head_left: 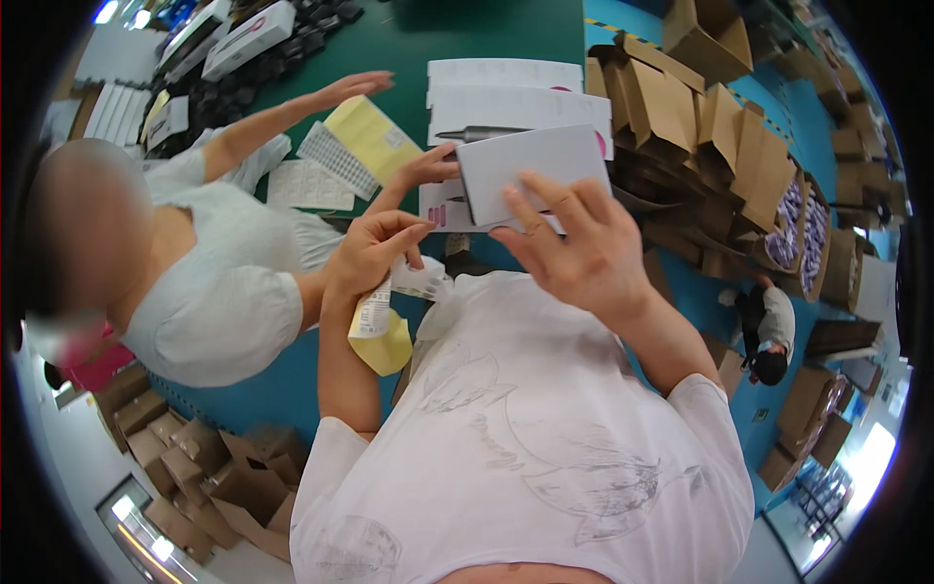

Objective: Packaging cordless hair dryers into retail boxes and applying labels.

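Note:
My right hand (584,238) lies across a white box (530,161), its fingers spread over the top face and the thumb by the near edge. That box sits at a slight angle over other flat white boxes (516,102) on the green table. My left hand (375,248) is at the near table edge, left of the box, its fingers pinched together. From it hangs a yellow-backed strip of labels (384,341) with white printed stickers, alongside my forearm. A co-worker's hand (425,173) reaches to the left edge of the white box, beside a grey pen-shaped device (482,133).
At left, a co-worker in a pale top leans over the table (486,29), near a yellow sheet (370,131) and sticker sheets (326,185). Dark parts (306,34) and long white boxes lie at far left. Opened cartons (671,112) crowd the right side; more cartons (224,477) stand behind left.

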`<state>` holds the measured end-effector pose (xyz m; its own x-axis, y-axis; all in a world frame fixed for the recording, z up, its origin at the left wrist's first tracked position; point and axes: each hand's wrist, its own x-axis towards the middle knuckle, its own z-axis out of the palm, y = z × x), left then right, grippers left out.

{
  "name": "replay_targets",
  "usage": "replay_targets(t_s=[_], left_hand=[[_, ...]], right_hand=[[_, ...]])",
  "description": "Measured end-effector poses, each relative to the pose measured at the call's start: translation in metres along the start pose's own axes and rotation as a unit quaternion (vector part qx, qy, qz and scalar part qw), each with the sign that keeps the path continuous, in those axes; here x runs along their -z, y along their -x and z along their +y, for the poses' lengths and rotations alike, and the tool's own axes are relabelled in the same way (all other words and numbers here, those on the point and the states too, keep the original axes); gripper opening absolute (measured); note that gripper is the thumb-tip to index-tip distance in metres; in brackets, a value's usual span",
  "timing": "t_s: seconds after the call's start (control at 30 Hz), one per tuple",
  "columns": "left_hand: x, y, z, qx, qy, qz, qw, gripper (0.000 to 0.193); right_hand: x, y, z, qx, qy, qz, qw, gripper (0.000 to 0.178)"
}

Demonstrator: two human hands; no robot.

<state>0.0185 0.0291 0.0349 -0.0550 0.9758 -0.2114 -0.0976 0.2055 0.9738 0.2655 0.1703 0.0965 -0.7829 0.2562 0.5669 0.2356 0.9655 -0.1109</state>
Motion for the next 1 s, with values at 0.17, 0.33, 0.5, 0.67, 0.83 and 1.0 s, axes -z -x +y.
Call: replay_targets(t_s=[0.17,0.33,0.5,0.67,0.83,1.0], left_hand=[[-0.022,0.011,0.055,-0.004,0.016,0.153,0.988,0.021],[-0.036,0.008,0.080,-0.031,0.061,0.268,0.961,0.029],[-0.044,0.016,0.093,-0.123,0.122,0.398,0.901,0.032],[-0.034,0.050,0.118,-0.279,0.220,0.357,0.864,0.056],[-0.060,0.047,0.118,-0.433,0.149,0.452,0.766,0.052],[-0.079,0.016,0.120,-0.497,0.003,0.627,0.601,0.051]], right_hand=[[0.013,-0.012,0.005,0.022,-0.020,0.007,1.000,0.042],[0.023,-0.021,0.001,0.025,-0.194,0.107,0.975,0.037],[0.030,-0.012,-0.038,0.010,-0.468,0.038,0.883,0.015],[0.030,-0.012,-0.067,-0.024,-0.506,-0.053,0.861,0.026],[0.026,-0.024,-0.071,-0.064,-0.523,-0.045,0.849,0.064],[0.018,-0.044,-0.063,-0.155,-0.592,-0.176,0.771,0.051]])
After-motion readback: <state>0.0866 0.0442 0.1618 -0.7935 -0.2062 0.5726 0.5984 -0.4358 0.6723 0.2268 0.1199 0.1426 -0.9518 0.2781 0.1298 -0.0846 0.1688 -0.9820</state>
